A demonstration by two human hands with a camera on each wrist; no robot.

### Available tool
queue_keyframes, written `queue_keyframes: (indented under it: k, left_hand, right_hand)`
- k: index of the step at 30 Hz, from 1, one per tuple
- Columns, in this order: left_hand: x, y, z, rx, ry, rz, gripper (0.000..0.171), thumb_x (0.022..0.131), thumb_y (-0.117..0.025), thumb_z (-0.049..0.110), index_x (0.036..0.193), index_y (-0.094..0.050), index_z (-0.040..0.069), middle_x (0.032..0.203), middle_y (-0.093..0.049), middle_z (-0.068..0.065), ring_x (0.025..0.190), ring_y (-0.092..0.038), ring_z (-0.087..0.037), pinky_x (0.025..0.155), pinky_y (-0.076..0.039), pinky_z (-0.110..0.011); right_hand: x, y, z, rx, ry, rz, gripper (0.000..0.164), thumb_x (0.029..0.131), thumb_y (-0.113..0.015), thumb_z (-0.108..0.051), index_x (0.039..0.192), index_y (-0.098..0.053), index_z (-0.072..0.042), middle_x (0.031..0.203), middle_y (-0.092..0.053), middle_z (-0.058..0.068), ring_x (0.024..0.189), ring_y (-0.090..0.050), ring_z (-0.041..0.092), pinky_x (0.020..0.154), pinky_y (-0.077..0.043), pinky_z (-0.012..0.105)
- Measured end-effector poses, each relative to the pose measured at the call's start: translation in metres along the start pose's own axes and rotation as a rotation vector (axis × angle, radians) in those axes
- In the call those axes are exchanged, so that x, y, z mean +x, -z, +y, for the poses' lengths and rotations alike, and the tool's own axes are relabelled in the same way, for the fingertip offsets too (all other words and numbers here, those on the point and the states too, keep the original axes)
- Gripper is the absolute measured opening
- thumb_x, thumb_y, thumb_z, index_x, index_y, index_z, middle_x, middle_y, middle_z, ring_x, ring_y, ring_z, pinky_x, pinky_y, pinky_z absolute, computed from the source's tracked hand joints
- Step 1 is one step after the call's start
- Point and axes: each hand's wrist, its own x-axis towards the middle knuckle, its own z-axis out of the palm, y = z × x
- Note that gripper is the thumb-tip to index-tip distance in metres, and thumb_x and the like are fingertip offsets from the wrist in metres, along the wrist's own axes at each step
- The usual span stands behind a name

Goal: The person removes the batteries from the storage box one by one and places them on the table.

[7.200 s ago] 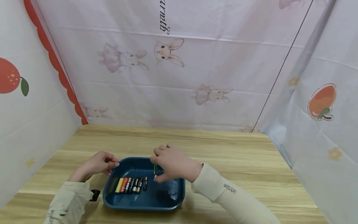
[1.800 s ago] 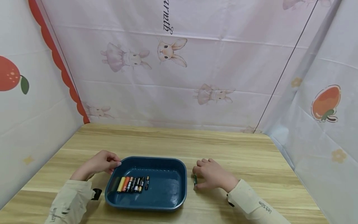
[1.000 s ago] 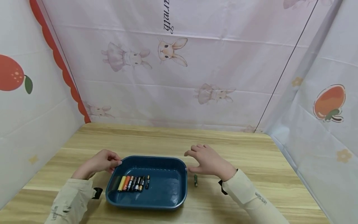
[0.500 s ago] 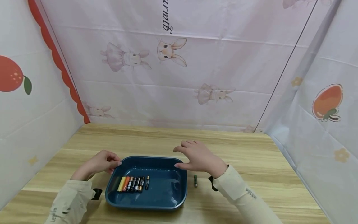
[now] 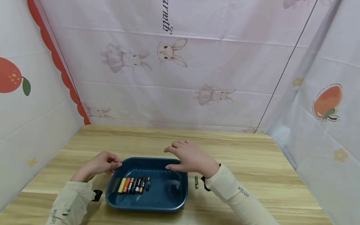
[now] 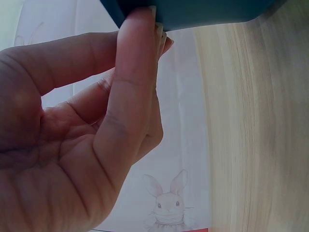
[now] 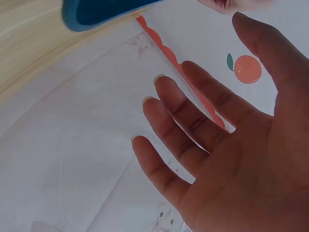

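My left hand (image 5: 97,166) pinches the back-left corner of a dark blue rectangular tray (image 5: 166,195); in the left wrist view its thumb and fingers meet at the tray's wall (image 6: 203,13). Several batteries lie side by side in the tray's left half: a yellow battery (image 5: 122,185), an orange battery (image 5: 127,185) and dark ones, with a slim black battery (image 5: 147,184) slightly apart on the right. My right hand (image 5: 194,158) hovers over the back-right corner, fingers spread and holding nothing. A green battery (image 5: 196,182) lies on the table right of the tray.
The wood-grain table (image 5: 247,162) is enclosed by a printed back cloth (image 5: 180,103) and side cloths. A black strap (image 5: 97,195) shows by the left cuff, and another strap (image 5: 205,183) by the right cuff, near the green battery.
Earlier the right hand held the green battery over the tray, then set it on the table to the right and let go. It has since moved left over the tray. The left hand stays put.
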Motion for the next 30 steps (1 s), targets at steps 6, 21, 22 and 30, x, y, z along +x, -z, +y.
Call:
queue_keyframes:
  k: [6,21,22,30]
  left_hand:
    - [-0.002,-0.004,-0.003,0.004,-0.015,0.011,0.014,0.094,-0.059,0.005,0.099,-0.068,-0.004,0.074,-0.061,-0.007,0.064,-0.058,-0.018,0.064,-0.057,-0.038]
    - [-0.003,-0.008,-0.006,0.005,-0.016,0.025,0.014,0.094,-0.058,0.005,0.099,-0.068,-0.004,0.074,-0.061,-0.007,0.064,-0.058,-0.018,0.063,-0.057,-0.037]
    - [-0.003,-0.008,-0.006,0.008,-0.011,0.025,0.014,0.094,-0.058,0.005,0.099,-0.068,-0.004,0.075,-0.061,-0.007,0.064,-0.058,-0.018,0.063,-0.057,-0.037]
    - [-0.002,-0.007,-0.003,0.009,-0.002,0.020,0.014,0.094,-0.058,0.004,0.100,-0.068,-0.005,0.076,-0.062,-0.007,0.065,-0.058,-0.018,0.064,-0.057,-0.037]
  right_hand:
    - [0.003,-0.002,-0.012,-0.040,0.025,0.001,0.054,0.090,-0.057,-0.056,0.132,-0.057,-0.022,0.112,-0.059,-0.004,0.104,-0.056,0.015,0.091,-0.046,0.036]
    - [0.022,-0.016,-0.038,-0.126,0.058,-0.085,0.057,0.089,-0.057,-0.059,0.134,-0.055,-0.023,0.115,-0.058,-0.006,0.104,-0.054,0.012,0.091,-0.044,0.033]
    - [0.023,-0.017,-0.039,-0.127,0.060,-0.089,0.057,0.089,-0.057,-0.059,0.134,-0.055,-0.023,0.114,-0.058,-0.006,0.104,-0.054,0.012,0.091,-0.044,0.033]
    - [0.034,-0.023,-0.047,-0.164,0.069,-0.120,0.056,0.088,-0.057,-0.061,0.131,-0.057,-0.026,0.111,-0.058,-0.007,0.100,-0.053,0.011,0.086,-0.044,0.029]
